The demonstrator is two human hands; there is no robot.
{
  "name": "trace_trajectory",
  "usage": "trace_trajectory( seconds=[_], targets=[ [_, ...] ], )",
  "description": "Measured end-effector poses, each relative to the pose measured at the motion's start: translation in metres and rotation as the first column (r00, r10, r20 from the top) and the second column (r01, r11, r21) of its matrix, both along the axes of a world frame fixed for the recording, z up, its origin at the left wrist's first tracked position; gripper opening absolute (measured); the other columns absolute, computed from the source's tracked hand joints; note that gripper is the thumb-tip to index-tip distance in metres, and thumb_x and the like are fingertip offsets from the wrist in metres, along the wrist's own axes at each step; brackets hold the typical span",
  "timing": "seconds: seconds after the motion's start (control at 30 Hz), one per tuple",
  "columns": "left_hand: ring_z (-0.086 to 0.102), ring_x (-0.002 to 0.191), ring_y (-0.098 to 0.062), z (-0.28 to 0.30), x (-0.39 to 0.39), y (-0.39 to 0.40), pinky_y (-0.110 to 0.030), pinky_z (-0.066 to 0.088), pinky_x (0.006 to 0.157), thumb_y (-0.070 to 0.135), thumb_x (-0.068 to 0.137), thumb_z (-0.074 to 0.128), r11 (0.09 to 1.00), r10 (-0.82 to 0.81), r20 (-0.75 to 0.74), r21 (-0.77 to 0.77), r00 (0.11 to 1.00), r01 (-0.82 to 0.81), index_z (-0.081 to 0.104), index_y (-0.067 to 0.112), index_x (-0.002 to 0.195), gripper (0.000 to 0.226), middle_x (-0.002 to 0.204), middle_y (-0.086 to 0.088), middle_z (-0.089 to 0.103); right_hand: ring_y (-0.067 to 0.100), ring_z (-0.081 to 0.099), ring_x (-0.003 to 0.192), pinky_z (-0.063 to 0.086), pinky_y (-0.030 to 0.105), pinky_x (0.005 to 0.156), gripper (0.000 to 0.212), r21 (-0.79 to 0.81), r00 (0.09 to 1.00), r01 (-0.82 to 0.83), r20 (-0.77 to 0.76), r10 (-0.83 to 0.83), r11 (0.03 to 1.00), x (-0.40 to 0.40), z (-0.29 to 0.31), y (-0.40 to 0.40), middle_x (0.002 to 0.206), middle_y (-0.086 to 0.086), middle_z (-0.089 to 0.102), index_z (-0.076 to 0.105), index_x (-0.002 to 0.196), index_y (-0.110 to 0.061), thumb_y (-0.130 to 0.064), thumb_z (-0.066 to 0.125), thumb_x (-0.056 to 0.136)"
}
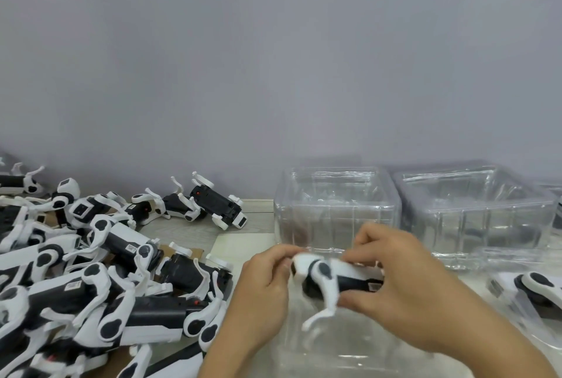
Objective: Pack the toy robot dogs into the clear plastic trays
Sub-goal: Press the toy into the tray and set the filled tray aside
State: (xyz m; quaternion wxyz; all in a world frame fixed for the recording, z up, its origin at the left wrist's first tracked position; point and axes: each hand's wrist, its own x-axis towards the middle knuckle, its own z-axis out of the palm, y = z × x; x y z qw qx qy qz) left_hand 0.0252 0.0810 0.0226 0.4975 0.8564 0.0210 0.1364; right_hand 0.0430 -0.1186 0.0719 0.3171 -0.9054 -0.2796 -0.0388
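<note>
Head view shows both hands close by, holding one toy dog in the air between them. The left hand pinches its white front end with curled fingers. The right hand wraps its fingers around the black back end. The dog hangs just over a clear tray that sits right under the hands, and I think it goes in there next. At the right edge, another dog already lies in a clear tray. On the left, a big pile of dogs waits on the table. Farther back, two deep clear trays stand by the wall, and they look empty. So the packing looks only just begun, with lots of dogs left.
</note>
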Motion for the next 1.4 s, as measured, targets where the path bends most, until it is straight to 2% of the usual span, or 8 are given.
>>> trace_trajectory(
  seconds=[0.17,0.33,0.57,0.7,0.8,1.17,1.27,1.4],
  targets=[
    [0.067,0.094,0.002,-0.001,0.001,-0.003,-0.013,0.047,0.085,-0.008,0.097,0.047,0.998,0.065,0.023,0.0,0.998,-0.065,0.073,0.03,0.091,0.046,0.09,0.017,0.075,0.015,0.064,0.073,0.056,0.032,0.069,0.03,0.483,0.997,0.063,-0.059,-0.04,0.873,0.0,0.023,-0.022,0.09,-0.007,0.058,0.078,0.086,-0.04,-0.054,0.08,0.059],
    [0.067,0.081,-0.002,0.016,-0.001,-0.016,-0.02,0.05,0.075,0.006,0.101,0.051,0.997,0.076,0.224,-0.02,0.972,-0.073,0.075,0.022,0.094,0.03,0.082,0.015,0.073,0.015,0.068,0.075,0.059,0.044,0.069,0.021,0.499,0.996,-0.006,-0.072,0.049,0.867,-0.005,0.02,-0.001,0.087,-0.007,0.072,0.076,0.091,-0.038,-0.045,0.078,0.071],
    [0.069,0.096,-0.029,0.06,-0.016,-0.007,-0.033,0.056,0.073,0.056,0.093,0.051,0.66,-0.049,0.182,-0.732,0.982,0.168,0.076,0.009,0.102,0.055,0.108,-0.019,0.073,0.008,0.062,0.086,0.046,0.016,0.072,0.029,0.467,0.921,-0.009,0.349,-0.175,0.884,-0.005,0.013,0.024,0.092,-0.019,0.065,0.072,0.097,-0.027,-0.031,0.078,0.069],
    [0.07,0.092,-0.015,0.068,-0.02,-0.007,-0.025,0.055,0.074,0.058,0.072,0.065,0.856,-0.161,0.254,-0.445,0.954,0.263,0.074,0.03,0.102,0.041,0.103,-0.002,0.075,0.016,0.059,0.088,0.047,0.025,0.074,0.035,0.41,0.796,0.02,0.545,-0.263,0.912,-0.002,0.005,0.032,0.098,-0.008,0.065,0.074,0.099,-0.011,-0.019,0.083,0.065],
    [0.069,0.081,-0.014,0.066,-0.021,-0.007,-0.023,0.054,0.07,0.043,0.071,0.072,0.936,-0.076,0.318,-0.303,0.945,0.177,0.072,0.032,0.097,0.028,0.093,0.0,0.075,0.008,0.059,0.089,0.049,0.024,0.076,0.036,0.365,0.879,-0.046,0.458,-0.136,0.93,-0.004,0.004,0.036,0.097,-0.021,0.065,0.076,0.098,-0.023,-0.033,0.081,0.064],
    [0.063,0.1,-0.031,0.062,-0.027,0.005,-0.047,0.052,0.082,0.023,0.083,0.063,0.846,-0.317,0.396,-0.293,0.862,0.446,0.059,0.016,0.123,0.041,0.111,-0.011,0.066,-0.002,0.07,0.086,0.05,0.009,0.071,0.047,0.577,0.945,-0.133,-0.172,0.279,0.806,-0.015,0.021,0.023,0.094,-0.021,0.074,0.07,0.1,-0.057,-0.05,0.09,0.058],
    [0.064,0.102,-0.02,0.061,-0.026,0.007,-0.034,0.052,0.082,0.035,0.082,0.061,0.906,-0.253,0.37,-0.234,0.894,0.353,0.06,0.027,0.124,0.043,0.115,-0.002,0.065,0.006,0.068,0.089,0.051,0.014,0.071,0.048,0.565,0.996,-0.089,0.052,0.072,0.821,-0.013,0.022,0.024,0.093,-0.017,0.072,0.073,0.096,-0.047,-0.041,0.096,0.054],
    [0.063,0.113,-0.027,0.057,-0.023,0.005,-0.043,0.048,0.096,0.037,0.085,0.059,0.912,-0.217,0.394,-0.245,0.893,0.33,0.062,0.029,0.122,0.038,0.117,-0.005,0.068,0.011,0.056,0.096,0.05,0.034,0.076,0.048,0.43,0.837,-0.072,0.516,-0.18,0.9,-0.008,0.017,0.03,0.1,-0.021,0.065,0.074,0.103,-0.026,-0.034,0.091,0.06]
  ],
)
